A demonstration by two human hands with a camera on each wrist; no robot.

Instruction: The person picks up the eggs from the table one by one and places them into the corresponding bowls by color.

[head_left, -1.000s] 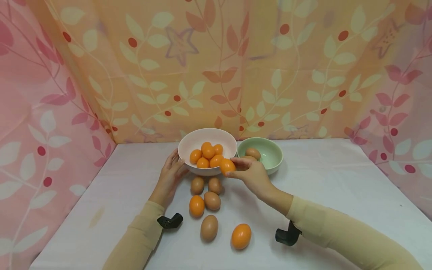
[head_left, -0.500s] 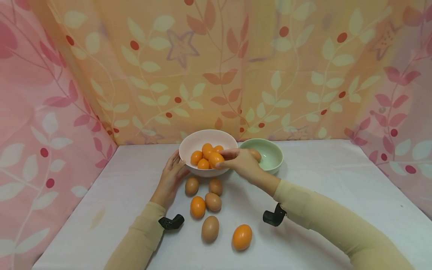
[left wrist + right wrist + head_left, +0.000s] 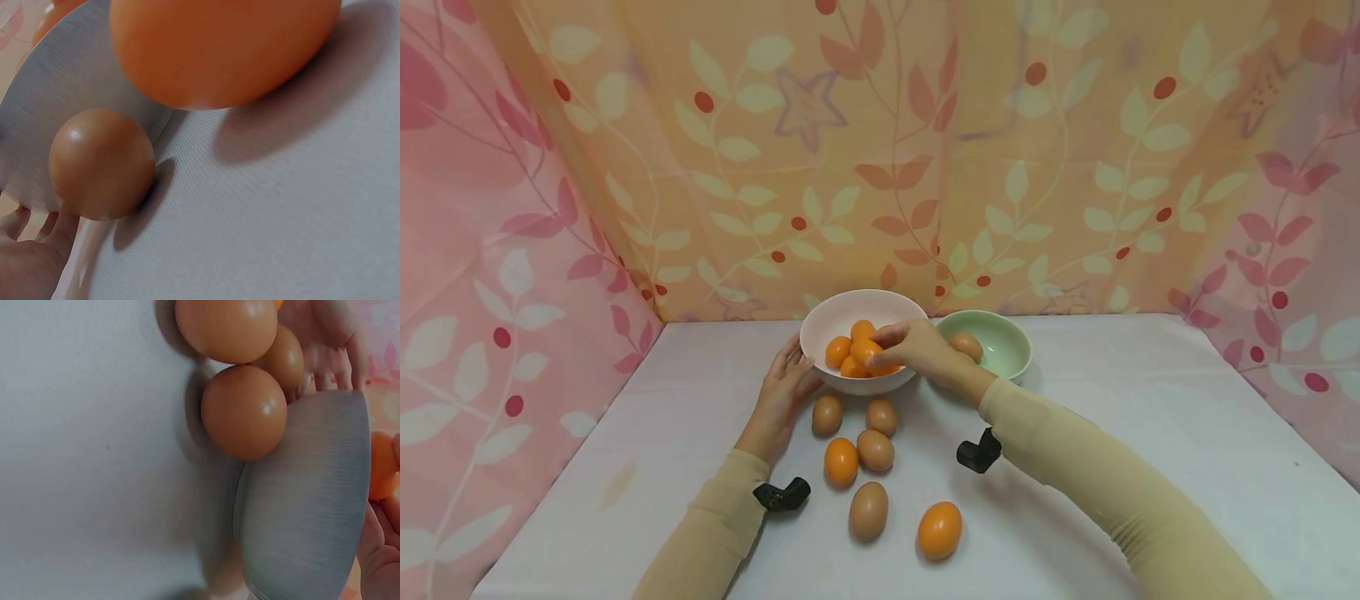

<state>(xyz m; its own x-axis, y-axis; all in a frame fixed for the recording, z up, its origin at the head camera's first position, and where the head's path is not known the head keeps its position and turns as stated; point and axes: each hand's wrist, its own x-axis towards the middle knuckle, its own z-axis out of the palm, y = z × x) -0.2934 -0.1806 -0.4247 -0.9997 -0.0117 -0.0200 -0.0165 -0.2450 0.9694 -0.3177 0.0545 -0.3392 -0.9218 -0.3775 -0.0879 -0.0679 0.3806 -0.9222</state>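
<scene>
A pale pink bowl (image 3: 831, 315) holds several orange eggs (image 3: 838, 353). My right hand (image 3: 928, 352) reaches over its right rim and pinches an orange egg (image 3: 867, 352) between thumb and fingers, just above the others. At the left side of the bowl, my left hand (image 3: 780, 396) grips the wall, thumb near the rim and fingers against the outside. In the left wrist view a brown egg (image 3: 102, 165) rests close to the bowl's outer wall (image 3: 37, 125). In the right wrist view, the pinched egg is partly hidden by the fingers.
Several brown eggs (image 3: 876, 450) and two orange eggs (image 3: 940, 530) lie on the white tablecloth (image 3: 1075, 500) in front of the bowl. A green bowl (image 3: 1009, 346) with a brown egg (image 3: 966, 345) stands right beside it, under the right forearm. Patterned curtains (image 3: 745, 167) enclose the back and sides.
My right hand has carried the orange egg leftward, from the pink bowl's right rim in over the eggs. One brown egg shifted slightly left; my left hand stays at the bowl.
</scene>
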